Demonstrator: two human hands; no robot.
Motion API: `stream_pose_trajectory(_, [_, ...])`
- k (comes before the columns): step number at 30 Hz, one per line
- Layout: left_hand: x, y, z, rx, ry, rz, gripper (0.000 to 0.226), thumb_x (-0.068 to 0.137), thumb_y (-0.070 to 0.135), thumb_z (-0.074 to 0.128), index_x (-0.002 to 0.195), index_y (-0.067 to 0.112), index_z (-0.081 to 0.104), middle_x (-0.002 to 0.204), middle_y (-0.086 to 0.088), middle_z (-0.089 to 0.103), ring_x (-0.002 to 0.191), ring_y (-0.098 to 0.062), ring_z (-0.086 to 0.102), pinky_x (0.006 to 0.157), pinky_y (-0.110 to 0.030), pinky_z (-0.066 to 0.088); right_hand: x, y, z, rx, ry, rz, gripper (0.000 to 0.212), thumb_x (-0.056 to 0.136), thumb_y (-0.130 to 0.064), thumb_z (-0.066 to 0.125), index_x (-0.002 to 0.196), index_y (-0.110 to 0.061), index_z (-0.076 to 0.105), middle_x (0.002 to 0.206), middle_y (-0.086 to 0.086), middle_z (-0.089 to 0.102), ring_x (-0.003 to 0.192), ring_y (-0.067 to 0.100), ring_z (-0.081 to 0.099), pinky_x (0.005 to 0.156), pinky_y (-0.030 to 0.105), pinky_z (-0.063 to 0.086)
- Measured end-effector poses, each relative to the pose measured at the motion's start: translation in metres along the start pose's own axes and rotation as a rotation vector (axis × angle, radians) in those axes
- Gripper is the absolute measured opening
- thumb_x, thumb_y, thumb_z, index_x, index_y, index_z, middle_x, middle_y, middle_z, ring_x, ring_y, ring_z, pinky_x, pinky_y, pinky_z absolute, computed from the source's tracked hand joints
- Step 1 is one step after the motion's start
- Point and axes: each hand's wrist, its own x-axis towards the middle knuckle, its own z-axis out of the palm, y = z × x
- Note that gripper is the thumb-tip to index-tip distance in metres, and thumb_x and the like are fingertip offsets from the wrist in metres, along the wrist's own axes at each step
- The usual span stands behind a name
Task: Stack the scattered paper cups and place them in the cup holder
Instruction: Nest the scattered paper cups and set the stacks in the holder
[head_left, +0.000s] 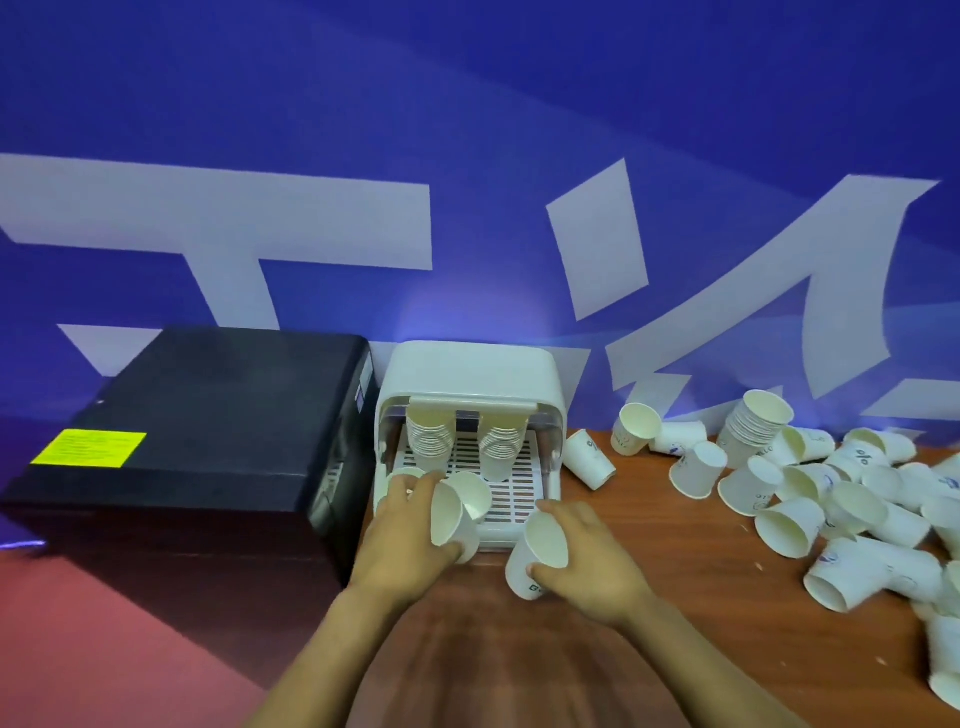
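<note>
A white cup holder (470, 371) with a slatted tray stands on the wooden table against the blue wall. Two stacks of paper cups (430, 435) stand upside down inside it. At the tray's front left corner my left hand (402, 535) grips a few white paper cups (452, 512) with their mouths facing me. My right hand (587, 564) holds a single paper cup (537, 553), tilted, just in front of the tray. Scattered paper cups (810, 499) lie in a heap on the right of the table, and a short stack (756, 428) stands among them.
A black box (208, 415) with a yellow label sits directly left of the cup holder. The wooden table (675, 551) ends at the right edge of view. Red floor shows at the lower left.
</note>
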Motion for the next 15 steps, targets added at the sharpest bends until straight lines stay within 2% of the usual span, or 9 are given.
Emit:
stream_pose_trajectory(7, [0.028,-0.031,-0.037,-0.014,0.097,0.03,0.075,0.074,0.027,0.072,0.139,0.03,0.034,0.133,0.005,0.031,0.119,-0.019,0.042,0.094,-0.033,0.045,0.033,-0.045,0.011,-0.058,-0.003,-0.069,0.075,0.078,-0.034,0.067,0.144,-0.033,0.031,0.143,-0.011,0.032,0.131,0.011,0.035,0.101,0.026,0.038])
stream_pose_trajectory(15, [0.063,-0.04,-0.031,0.0,0.165,0.041,0.077,0.077,0.03,0.07,0.142,0.031,0.03,0.135,0.004,0.031,0.118,-0.019,0.043,0.093,-0.032,0.045,0.074,-0.067,0.021,-0.059,0.056,-0.101,0.072,0.08,-0.036,0.066,0.143,-0.031,0.031,0.143,-0.01,0.031,0.134,0.012,0.032,0.104,0.026,0.035])
